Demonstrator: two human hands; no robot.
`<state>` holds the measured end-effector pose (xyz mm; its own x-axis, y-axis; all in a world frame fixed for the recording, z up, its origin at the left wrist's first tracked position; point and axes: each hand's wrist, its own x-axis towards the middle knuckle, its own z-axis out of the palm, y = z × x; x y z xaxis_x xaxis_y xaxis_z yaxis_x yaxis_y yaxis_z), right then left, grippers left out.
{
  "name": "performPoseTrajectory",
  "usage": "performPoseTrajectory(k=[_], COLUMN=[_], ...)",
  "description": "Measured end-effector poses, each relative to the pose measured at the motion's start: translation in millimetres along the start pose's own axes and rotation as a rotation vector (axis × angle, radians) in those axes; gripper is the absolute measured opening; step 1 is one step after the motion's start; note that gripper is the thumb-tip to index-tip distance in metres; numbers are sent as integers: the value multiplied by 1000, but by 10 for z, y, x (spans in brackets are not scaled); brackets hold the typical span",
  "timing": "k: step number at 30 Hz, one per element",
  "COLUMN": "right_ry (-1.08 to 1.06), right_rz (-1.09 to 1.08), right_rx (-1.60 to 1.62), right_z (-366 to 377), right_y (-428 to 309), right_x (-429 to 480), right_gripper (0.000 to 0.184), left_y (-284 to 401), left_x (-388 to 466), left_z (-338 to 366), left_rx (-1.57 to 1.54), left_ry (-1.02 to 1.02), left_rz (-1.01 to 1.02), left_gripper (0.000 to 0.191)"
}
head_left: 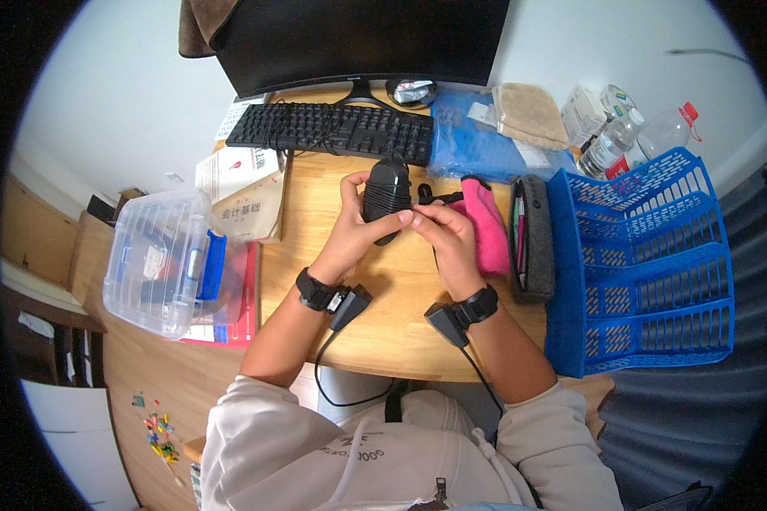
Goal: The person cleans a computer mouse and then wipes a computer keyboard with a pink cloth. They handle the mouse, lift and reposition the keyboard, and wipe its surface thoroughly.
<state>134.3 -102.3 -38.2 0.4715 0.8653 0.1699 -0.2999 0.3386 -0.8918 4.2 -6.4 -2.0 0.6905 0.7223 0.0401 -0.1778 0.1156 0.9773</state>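
A black computer mouse (pixel 391 175) is held above the wooden desk in my left hand (pixel 348 236), its cable (pixel 383 198) wound in several turns around the body. The fingers of that hand wrap the mouse's left side, and the thumb lies across the windings. My right hand (pixel 450 246) meets the mouse at its right edge. Its thumb and forefinger are pinched together at the cable, close to the left thumb; the pinched piece is mostly hidden. Just beyond the right hand lies a bright pink cloth pouch (pixel 488 233) with a black strap.
A black keyboard (pixel 358 131) with its cable bundled on top lies below the monitor (pixel 364 45). Books (pixel 249 207) and a clear plastic box (pixel 160 268) stand left. To the right are a grey pencil case (pixel 537 243), a blue plastic rack (pixel 652 281) and bottles (pixel 613 140).
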Motion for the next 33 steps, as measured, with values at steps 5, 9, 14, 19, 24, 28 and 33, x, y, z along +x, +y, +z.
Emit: performPoseTrajectory(k=[5,9,14,19,24,28,33], right_ry=[-23,-21,-24,-9,-25,-25,-10], right_rz=[-20,-20,7,65,43,43,50], right_rx=[11,1,52,76,53,80,25], right_z=[14,17,13,24,18,22,1], right_y=[-35,-47,-49,-55,-30,6,17], right_x=[-6,10,6,0,1,11,21], right_gripper=[14,18,20,21,13,13,12], left_y=[-3,17,48,116,102,60,56], left_x=[11,5,-13,-21,-25,-5,-23], left_z=[-25,-15,14,8,-8,-54,-53], left_rx=[-56,-126,-171,-270,-261,-232,-294], left_ry=[-37,-45,-40,-20,-26,-86,-128], left_rz=[-34,-74,-82,-100,-123,-170,-169], left_gripper=[61,59,56,60,48,44,44])
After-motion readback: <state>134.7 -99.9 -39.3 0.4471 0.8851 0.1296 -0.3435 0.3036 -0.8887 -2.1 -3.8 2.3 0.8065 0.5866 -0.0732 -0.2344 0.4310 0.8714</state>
